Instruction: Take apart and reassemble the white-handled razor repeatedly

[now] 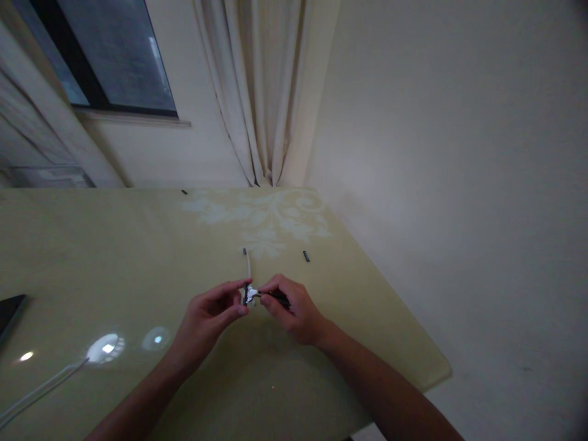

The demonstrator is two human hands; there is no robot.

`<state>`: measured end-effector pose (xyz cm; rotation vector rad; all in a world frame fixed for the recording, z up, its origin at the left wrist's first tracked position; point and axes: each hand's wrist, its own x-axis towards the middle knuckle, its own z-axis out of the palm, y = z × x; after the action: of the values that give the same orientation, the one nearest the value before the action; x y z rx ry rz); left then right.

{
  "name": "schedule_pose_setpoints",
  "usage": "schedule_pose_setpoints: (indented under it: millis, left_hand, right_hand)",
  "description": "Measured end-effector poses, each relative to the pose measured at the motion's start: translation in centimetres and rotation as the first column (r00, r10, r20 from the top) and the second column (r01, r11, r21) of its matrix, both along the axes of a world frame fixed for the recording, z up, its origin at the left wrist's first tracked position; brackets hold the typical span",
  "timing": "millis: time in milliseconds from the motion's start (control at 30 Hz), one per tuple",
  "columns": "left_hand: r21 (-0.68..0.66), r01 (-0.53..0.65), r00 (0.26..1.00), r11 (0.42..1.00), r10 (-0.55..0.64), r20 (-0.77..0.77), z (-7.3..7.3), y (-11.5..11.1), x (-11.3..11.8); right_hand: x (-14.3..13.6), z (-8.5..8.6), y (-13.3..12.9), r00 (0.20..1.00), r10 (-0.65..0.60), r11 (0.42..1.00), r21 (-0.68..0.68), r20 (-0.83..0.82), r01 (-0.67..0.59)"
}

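Razor held between left grip and right grip.

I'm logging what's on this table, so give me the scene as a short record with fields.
Left hand: thumb and finger on the head of a razor-like tool
Right hand: holds its dark handle
Beyond hands: thin white item with grey tip
Dark strips: one right of that item, one near the far edge
Surface: yellowish table

rm r of hands, wall beyond
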<state>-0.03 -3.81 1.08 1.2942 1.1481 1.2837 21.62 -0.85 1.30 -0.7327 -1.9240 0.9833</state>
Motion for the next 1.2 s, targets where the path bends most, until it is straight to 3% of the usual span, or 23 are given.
schedule_pose_setpoints:
  millis: [233,400,667,967,1200]
  left_hand:
    - [0.105,-0.002,0.995,0.995,0.012,-0.095,-0.1,0.0,-0.3]
    - [0.107,0.028,0.995,0.994,-0.018,-0.094,0.2,0.0,-0.3]
    - [0.174,0.054,0.982,0.983,-0.021,-0.188,0.2,0.2,-0.4]
    - [0.123,0.037,0.991,0.992,-0.02,-0.132,0.6,-0.1,-0.2]
    - [0.099,0.051,0.981,0.994,-0.031,-0.191,-0.6,0.1,-0.8]
  right_hand:
    - [0.0,-0.1,0.0,1.0,0.014,1.0,-0.004,-0.01,-0.014]
    - [0.1,-0.3,0.1,0.999,0.035,0.999,-0.009,-0.02,-0.035]
    - [0.1,-0.6,0.4,0.997,0.061,0.987,-0.143,-0.054,-0.069]
    - [-0.2,-0.4,0.1,0.993,0.011,0.976,-0.215,-0.12,-0.037]
    - [-0.1,-0.4,0.2,0.997,0.003,0.983,-0.184,-0.074,-0.017]
